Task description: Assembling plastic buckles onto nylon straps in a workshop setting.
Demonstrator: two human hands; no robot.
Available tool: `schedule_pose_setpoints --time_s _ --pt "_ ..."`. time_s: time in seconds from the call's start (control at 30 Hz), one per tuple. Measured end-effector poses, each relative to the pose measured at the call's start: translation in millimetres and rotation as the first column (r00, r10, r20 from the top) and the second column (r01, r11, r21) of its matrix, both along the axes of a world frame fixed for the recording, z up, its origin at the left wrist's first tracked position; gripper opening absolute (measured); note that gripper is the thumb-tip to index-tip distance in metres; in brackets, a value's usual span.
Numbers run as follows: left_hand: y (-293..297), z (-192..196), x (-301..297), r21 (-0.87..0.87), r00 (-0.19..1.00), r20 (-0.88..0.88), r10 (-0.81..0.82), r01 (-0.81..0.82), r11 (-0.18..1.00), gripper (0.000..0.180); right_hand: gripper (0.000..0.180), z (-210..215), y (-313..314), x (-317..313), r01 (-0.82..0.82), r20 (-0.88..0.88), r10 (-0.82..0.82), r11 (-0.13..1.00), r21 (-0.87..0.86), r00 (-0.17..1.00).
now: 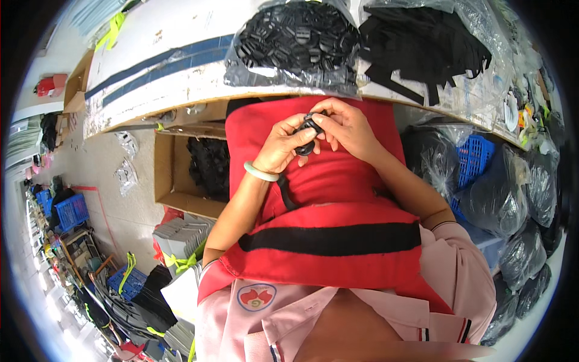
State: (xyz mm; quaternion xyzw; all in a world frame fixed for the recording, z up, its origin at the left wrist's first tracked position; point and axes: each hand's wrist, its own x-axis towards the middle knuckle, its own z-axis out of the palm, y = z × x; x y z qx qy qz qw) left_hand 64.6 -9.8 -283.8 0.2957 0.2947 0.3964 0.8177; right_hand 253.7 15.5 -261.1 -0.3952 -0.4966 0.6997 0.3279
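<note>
Over my red apron (pixel 325 187), both hands meet at a small black plastic buckle (pixel 310 125). My left hand (pixel 283 143) is closed on its near side, thumb pressed along it. The fingertips of my right hand (pixel 347 128) pinch its far end. A black strap (pixel 286 192) hangs below my left hand onto the apron; its join to the buckle is hidden by my fingers. Just beyond my hands, on the table, a clear plastic bag holds many black buckles (pixel 301 39). To its right lies a heap of black webbing straps (pixel 422 45) in another bag.
The white-topped table (pixel 181 81) ends just past my hands. At lower left stands a cardboard box (pixel 172 169) with black pieces inside. Stacked grey pieces (pixel 178 238) sit by my left elbow. On the right are a blue basket (pixel 474 158) and several filled plastic bags (pixel 497 193).
</note>
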Motion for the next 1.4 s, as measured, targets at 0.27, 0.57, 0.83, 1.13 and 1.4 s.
schedule_pose_setpoints --time_s 0.27,0.57,0.83,1.13,1.4 --pt "-40 -34 -11 -0.272 0.983 0.184 0.024 0.028 0.962 0.044 0.01 -9 -39 -10 -0.21 0.344 0.033 0.845 0.492 0.938" --pt "-46 -22 0 -0.218 0.994 -0.013 0.111 -0.111 0.97 0.03 0.015 -16 -34 -1 0.092 0.086 -0.09 0.996 -0.012 0.992" --pt "-37 -17 14 -0.145 0.971 -0.174 0.166 -0.192 0.971 0.022 0.01 -25 -28 9 0.098 0.006 -0.098 0.994 -0.055 0.995" --pt "-25 -17 18 -0.179 0.963 -0.127 0.239 -0.259 0.949 0.014 0.014 -20 -18 26 0.049 0.095 -0.06 0.992 0.116 0.994" --pt "-25 -13 2 -0.116 0.98 -0.077 0.183 -0.191 0.975 0.005 0.018 -32 43 115 -0.122 0.55 -0.733 0.552 0.825 0.4"
